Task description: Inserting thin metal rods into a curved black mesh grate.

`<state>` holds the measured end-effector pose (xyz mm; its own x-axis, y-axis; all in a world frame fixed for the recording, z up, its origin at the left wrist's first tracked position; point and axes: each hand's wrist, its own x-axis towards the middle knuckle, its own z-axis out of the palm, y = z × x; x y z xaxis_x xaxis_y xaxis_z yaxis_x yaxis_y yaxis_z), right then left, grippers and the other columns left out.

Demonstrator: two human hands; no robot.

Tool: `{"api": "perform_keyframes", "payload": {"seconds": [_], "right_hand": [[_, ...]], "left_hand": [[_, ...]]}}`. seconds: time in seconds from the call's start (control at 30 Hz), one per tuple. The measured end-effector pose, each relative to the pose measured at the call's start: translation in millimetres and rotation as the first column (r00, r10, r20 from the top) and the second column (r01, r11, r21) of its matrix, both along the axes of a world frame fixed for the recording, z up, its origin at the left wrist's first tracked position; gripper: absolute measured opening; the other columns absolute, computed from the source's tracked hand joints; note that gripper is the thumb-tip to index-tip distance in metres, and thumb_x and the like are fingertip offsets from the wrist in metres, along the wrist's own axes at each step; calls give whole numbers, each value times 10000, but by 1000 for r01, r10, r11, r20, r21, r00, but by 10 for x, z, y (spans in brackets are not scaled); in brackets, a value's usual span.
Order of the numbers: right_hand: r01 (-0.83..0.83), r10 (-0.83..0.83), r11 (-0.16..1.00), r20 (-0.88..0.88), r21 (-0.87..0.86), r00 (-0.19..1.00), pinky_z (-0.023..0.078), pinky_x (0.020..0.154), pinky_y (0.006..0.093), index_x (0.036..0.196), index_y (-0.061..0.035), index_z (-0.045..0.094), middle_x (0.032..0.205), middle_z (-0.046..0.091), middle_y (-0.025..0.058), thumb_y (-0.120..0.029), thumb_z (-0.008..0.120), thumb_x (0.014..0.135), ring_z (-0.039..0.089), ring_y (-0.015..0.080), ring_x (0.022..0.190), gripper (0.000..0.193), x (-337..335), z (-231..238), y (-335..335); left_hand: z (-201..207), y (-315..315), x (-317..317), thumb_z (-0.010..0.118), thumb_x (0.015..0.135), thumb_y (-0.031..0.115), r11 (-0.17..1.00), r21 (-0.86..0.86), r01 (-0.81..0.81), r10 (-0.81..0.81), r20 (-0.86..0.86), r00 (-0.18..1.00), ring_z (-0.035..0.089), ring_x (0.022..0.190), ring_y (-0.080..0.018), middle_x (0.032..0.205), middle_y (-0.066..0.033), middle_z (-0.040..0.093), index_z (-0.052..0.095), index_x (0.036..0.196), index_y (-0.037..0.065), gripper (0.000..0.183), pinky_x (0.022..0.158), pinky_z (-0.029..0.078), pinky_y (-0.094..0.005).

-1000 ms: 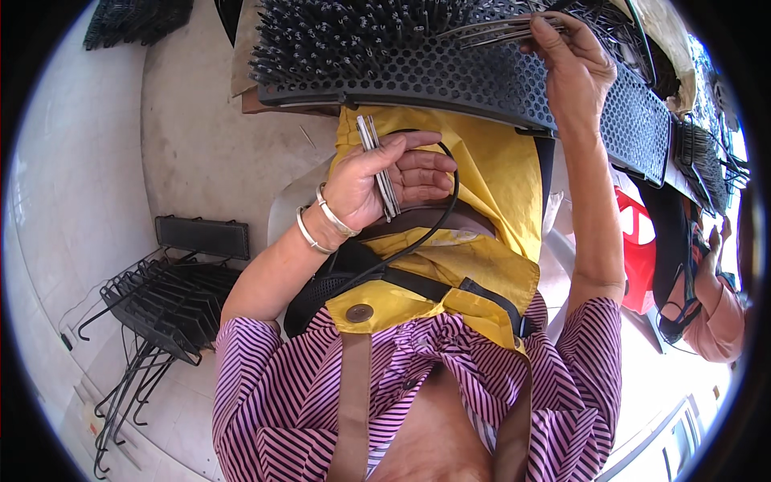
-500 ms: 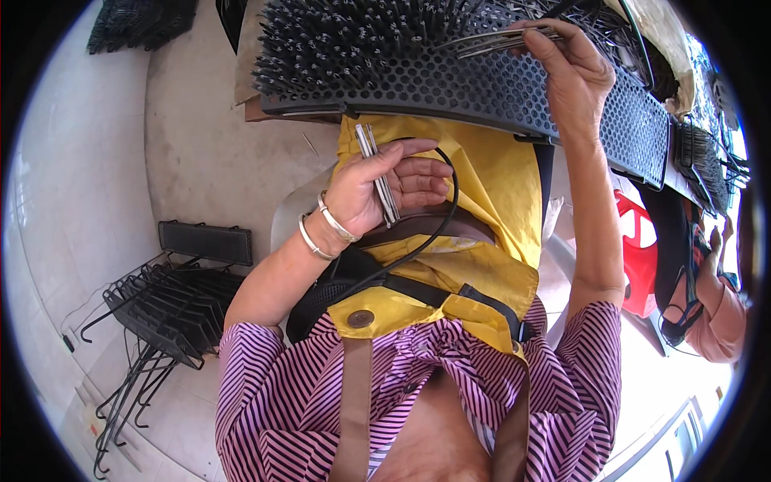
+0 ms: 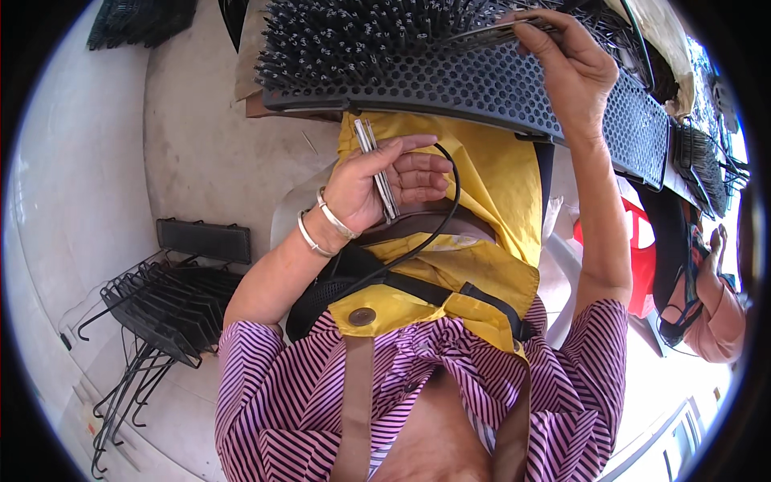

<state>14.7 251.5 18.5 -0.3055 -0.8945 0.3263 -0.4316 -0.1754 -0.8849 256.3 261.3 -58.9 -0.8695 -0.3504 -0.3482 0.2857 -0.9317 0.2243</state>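
Observation:
A small bundle of thin silvery metal rods [image 3: 365,138] lies across the palm of my left hand [image 3: 353,186], held under the thumb with the other fingers loosely curled. My right hand [image 3: 577,76] pinches several long thin rods [image 3: 484,35] between thumb and fingers, their far tips pointing left. Beneath those tips is a dark perforated tray [image 3: 450,87] full of round holes. Its left part is crowded with upright dark rods [image 3: 337,50] with shiny tops. Whether the held tips touch the tray or the standing rods, I cannot tell.
More loose rods [image 3: 622,46] are heaped behind the tray. Black hooked racks [image 3: 173,301] stand on the floor at left. To the right are a red plastic stool [image 3: 642,265] and another person's arm [image 3: 707,277]. A yellow apron [image 3: 490,185] covers my lap.
The rods in my right hand have tilted and shifted slightly left and up, toward the standing rods. My left hand has barely moved.

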Motion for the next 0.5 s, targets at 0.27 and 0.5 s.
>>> {"api": "perform_keyframes", "payload": {"seconds": [0.27, 0.5], "right_hand": [[-43, 44, 992, 10, -120, 999, 473, 608, 178, 946, 8, 643, 834, 664, 62, -7, 613, 817, 570, 75, 662, 133, -216, -214, 2], [-76, 66, 981, -60, -177, 996, 512, 680, 203, 953, 12, 639, 851, 665, 70, -11, 611, 818, 610, 94, 736, 140, -168, -218, -19]], "left_hand": [[15, -8, 16, 376, 944, 263, 1000, 11, -4, 5, -18, 1000, 574, 976, -323, 1090, -237, 546, 411, 1234, -41, 422, 878, 470, -413], [13, -12, 16, 368, 945, 253, 1000, -3, 2, -2, -5, 1000, 575, 974, -322, 1087, -237, 547, 411, 1233, -41, 415, 877, 471, -415]]}}
